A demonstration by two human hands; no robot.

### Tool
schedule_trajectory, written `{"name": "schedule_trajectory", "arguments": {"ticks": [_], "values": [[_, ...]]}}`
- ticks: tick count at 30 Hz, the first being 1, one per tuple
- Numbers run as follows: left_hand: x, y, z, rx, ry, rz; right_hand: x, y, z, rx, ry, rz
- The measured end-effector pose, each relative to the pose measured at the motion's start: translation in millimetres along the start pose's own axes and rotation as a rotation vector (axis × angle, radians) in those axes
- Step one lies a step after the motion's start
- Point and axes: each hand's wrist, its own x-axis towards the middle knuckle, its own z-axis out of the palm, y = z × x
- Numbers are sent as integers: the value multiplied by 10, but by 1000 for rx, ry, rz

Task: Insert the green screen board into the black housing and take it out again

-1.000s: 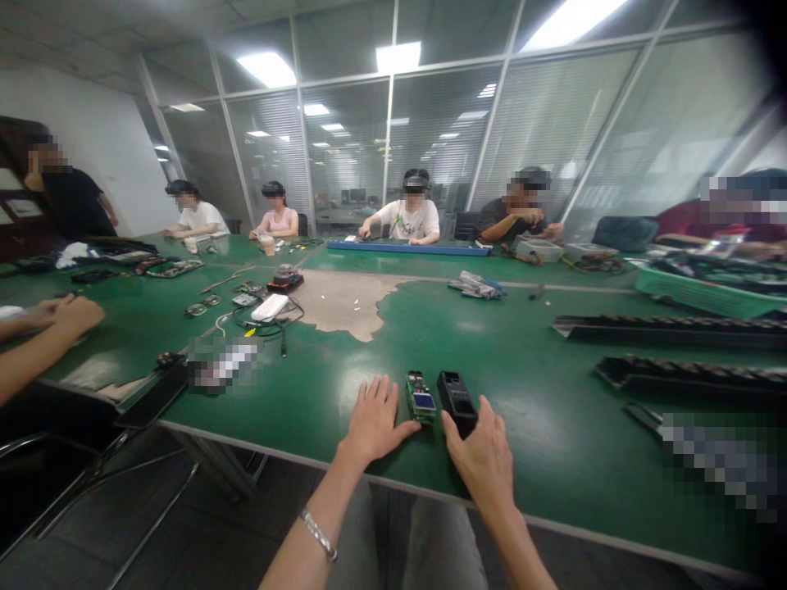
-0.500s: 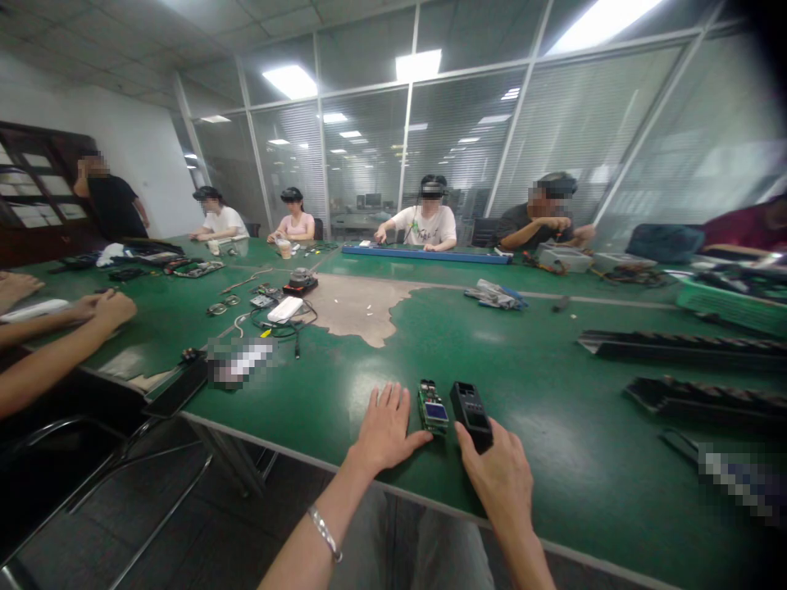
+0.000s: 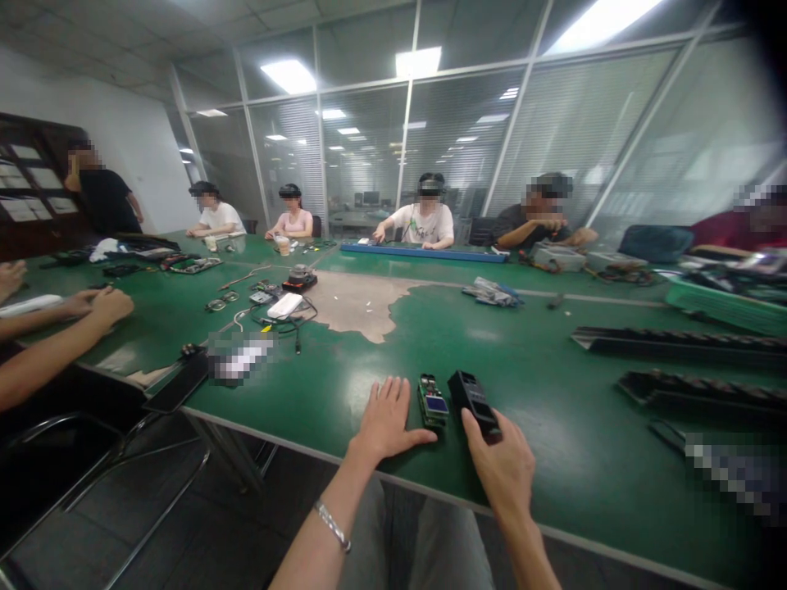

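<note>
My left hand [image 3: 385, 418] lies flat on the green table, fingers stretched out and the thumb pointing right. Just right of it is a small circuit board [image 3: 433, 403] with a dark blue screen; the thumb ends close below its near edge. My right hand [image 3: 505, 457] grips the near end of a black plastic casing [image 3: 472, 400] with rectangular openings, thumb on its left side and fingers around the right. The casing's near end is partly hidden by that hand. Board and casing lie side by side, a narrow gap between them.
A white box with cables [image 3: 286, 306] and a bare worn patch [image 3: 353, 303] lie ahead. Black slotted strips [image 3: 689, 342] and a green basket [image 3: 725, 305] are at the right. Gloves [image 3: 490, 292] lie farther back. Another person's hands [image 3: 111, 305] are at the left; several people sit opposite.
The black casing has tilted slightly in my right hand, its far end shifting a little left. My left hand stays flat beside the board. The whole view has shifted slightly.
</note>
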Motion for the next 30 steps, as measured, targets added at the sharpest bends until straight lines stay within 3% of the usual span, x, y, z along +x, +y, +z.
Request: {"name": "schedule_trajectory", "arguments": {"ticks": [6, 13, 21, 30], "values": [[23, -13, 38, 10, 1, -13, 52, -352, -63, 79, -8, -7], [37, -25, 51, 1, 3, -10, 117, -653, 61, -32, -68, -37], [42, -33, 42, -25, -9, -5, -7, -764, 112, -189, -196, 14], [36, -22, 36, -24, -13, -18, -175, -685, 178, -238, -251, 44]]}}
